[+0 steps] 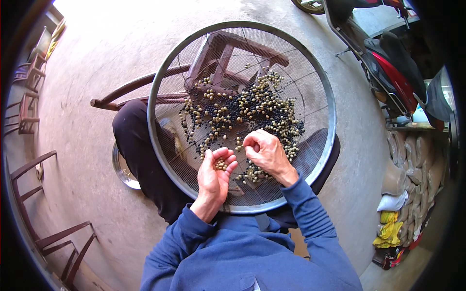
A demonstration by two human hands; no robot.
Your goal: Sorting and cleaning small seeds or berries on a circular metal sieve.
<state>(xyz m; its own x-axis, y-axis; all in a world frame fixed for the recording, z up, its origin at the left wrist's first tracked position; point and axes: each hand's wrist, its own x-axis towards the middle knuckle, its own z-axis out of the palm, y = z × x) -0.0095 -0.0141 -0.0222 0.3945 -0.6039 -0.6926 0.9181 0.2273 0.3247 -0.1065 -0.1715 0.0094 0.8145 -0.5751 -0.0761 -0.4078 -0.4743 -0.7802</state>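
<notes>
A big round wire-mesh sieve [248, 210] with a grey rim rests across my lap and over a dark wooden stool [262, 51]. Small black beans and larger pale yellowish beans [250, 104] lie mixed over its middle. My left hand [209, 182] is cupped palm up above the near part of the mesh, its fingers curled around a small heap of pale beans [220, 165]. Just right of it, my right hand [270, 154] hovers over the beans with thumb and fingertips pinched together. Whatever lies between those fingertips is hidden.
A metal basin [121, 169] stands on the floor beside my left leg. Wooden chairs [29, 114] line the left side. To the right are a parked red and black motorbike [398, 72], stacked filled sacks [412, 165] and yellow bags [388, 232].
</notes>
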